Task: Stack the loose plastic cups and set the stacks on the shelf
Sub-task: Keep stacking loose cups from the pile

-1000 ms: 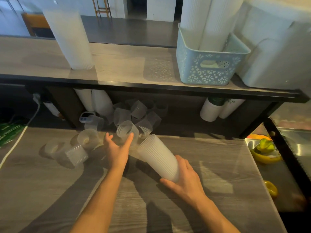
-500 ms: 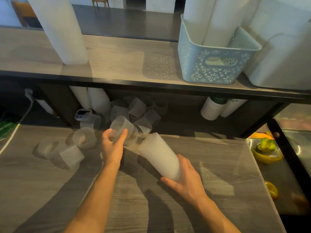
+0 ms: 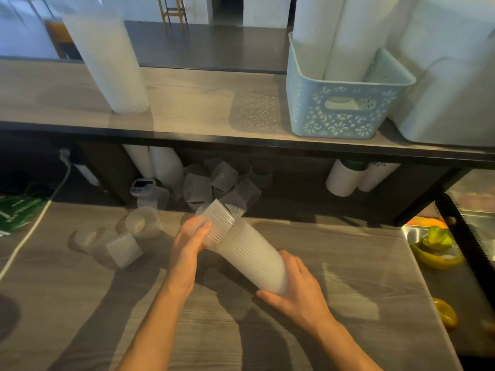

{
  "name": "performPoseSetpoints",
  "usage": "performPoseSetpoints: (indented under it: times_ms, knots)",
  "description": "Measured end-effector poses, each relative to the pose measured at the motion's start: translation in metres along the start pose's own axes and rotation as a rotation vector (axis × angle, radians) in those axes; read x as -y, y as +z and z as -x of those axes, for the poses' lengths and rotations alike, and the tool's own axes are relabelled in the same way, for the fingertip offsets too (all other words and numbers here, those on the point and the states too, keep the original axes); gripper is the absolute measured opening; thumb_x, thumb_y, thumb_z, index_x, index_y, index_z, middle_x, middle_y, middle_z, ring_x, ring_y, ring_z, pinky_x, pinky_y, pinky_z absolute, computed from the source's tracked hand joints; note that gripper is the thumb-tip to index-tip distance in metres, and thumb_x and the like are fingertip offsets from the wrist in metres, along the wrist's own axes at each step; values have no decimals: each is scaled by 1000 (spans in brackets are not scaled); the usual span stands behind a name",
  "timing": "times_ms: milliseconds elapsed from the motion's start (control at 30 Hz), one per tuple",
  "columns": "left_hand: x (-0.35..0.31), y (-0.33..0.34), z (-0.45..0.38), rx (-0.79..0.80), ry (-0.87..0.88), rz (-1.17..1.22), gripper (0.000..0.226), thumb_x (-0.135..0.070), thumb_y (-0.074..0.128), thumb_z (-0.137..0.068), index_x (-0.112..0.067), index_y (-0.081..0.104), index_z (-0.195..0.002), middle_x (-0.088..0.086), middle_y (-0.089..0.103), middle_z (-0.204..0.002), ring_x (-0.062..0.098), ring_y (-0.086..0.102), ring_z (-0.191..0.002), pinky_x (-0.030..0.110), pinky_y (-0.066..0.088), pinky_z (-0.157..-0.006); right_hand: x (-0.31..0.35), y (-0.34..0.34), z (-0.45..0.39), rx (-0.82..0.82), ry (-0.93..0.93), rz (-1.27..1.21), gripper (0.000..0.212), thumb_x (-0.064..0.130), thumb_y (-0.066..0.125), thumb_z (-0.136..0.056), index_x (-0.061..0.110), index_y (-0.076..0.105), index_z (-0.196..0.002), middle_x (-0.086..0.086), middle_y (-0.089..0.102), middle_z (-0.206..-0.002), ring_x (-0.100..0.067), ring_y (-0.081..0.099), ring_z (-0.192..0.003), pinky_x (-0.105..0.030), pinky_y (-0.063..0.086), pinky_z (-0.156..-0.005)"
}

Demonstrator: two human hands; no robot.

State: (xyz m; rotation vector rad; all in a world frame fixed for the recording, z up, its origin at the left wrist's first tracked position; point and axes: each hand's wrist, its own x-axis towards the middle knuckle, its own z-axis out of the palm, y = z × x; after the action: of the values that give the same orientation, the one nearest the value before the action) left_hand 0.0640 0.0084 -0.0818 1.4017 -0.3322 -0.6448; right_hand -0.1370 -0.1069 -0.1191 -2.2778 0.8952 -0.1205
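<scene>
Two hands: I see both over the grey wooden counter [image 3: 334,263], working on one stack of cups.
Right hand [image 3: 297,287]: it grasps the stack of ribbed plastic cups [image 3: 254,253] at its near, lower end, fingers curled under the base, thumb lying along the side.
Stack: it lies tilted in the air above the counter, open end pointing up and away toward the left hand.
Left hand [image 3: 191,238]: it grips a single clear cup [image 3: 217,223], fingers wrapped over the side; the cup sits on the far end of the stack, partly pushed over it.
Loose cups on the counter [image 3: 120,242]: I count about three, lying on their sides to the left of the left hand, close together.
Loose cup pile [image 3: 219,183]: more clear cups lie heaped in the dark recess under the shelf, just beyond the stack's tip.
Shelf [image 3: 187,103]: it runs across above the recess; a tall finished cup stack [image 3: 107,65] stands on it at the left.
Basket [image 3: 342,108]: pale blue, on the shelf at the right, holding two tall white stacks.
White cable [image 3: 29,231]: it runs over the counter's left edge.
</scene>
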Motion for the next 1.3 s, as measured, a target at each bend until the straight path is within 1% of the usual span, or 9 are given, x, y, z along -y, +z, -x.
performPoseSetpoints:
  times_ms: [100,267,400,533,633,900,1067,1167,1300]
  knots:
    - [-2,6,11,5,-12,-15,61,-56,70,-67,-22,66,-118,-2,70,-115,17,62,-112,49,42,-106,-1,-2,1,-12,-10,-1,91,73,62,-63,34,26,-138,11,44,-122,-12,49,-109,-32,47,-89]
    - [-5,15,24,18,-21,-23,71,-58,72,-65,-25,60,-126,-9,68,-117,12,61,-115,44,42,-107,-6,-5,5,-33,-18,14,91,71,65,-63,33,28,-137,10,45,-122,-13,50,-109,-33,47,-89]
    - [-8,19,31,31,-13,-54,53,-42,71,-75,-27,58,-124,-12,70,-108,0,65,-102,30,48,-98,-7,-7,11,-34,-24,30,90,70,66,-65,32,27,-137,12,43,-122,-11,48,-108,-31,46,-90]
    - [-8,23,35,13,-4,-128,42,-26,65,-89,-19,53,-129,-8,66,-109,-13,63,-88,7,48,-74,-7,-10,14,-18,-44,68,91,74,58,-62,34,26,-137,14,42,-121,-9,47,-108,-31,45,-90]
    - [-9,25,40,27,-8,-173,40,-24,64,-90,-18,53,-128,-5,66,-110,-14,63,-88,2,46,-70,-10,-8,17,-20,-38,39,92,71,64,-63,33,27,-139,13,44,-123,-11,49,-110,-32,45,-90]
    - [-1,27,60,118,-94,-287,43,-55,64,-81,-45,50,-121,-18,60,-117,-3,57,-108,19,43,-87,-5,-5,23,-19,-42,-18,92,72,63,-63,37,23,-138,17,40,-121,-7,47,-108,-35,46,-92]
    - [5,21,62,267,-111,-389,87,-81,56,-66,-41,41,-141,-25,57,-127,-13,51,-113,16,40,-91,-10,-6,25,-34,-34,-12,95,75,58,-60,34,26,-139,15,42,-121,-9,48,-108,-33,46,-91]
    - [7,18,56,273,-105,-470,95,-92,45,-63,-43,38,-144,-25,53,-133,-4,48,-123,31,41,-105,-12,-5,26,-41,-10,-27,99,77,55,-57,32,28,-140,13,43,-123,-10,48,-110,-34,46,-91]
    - [11,21,45,138,-96,-425,73,-80,40,-82,-38,43,-142,-17,55,-128,5,53,-118,41,43,-106,-10,-4,24,-62,28,-37,95,76,58,-58,33,28,-138,15,40,-117,-11,48,-107,-33,46,-88]
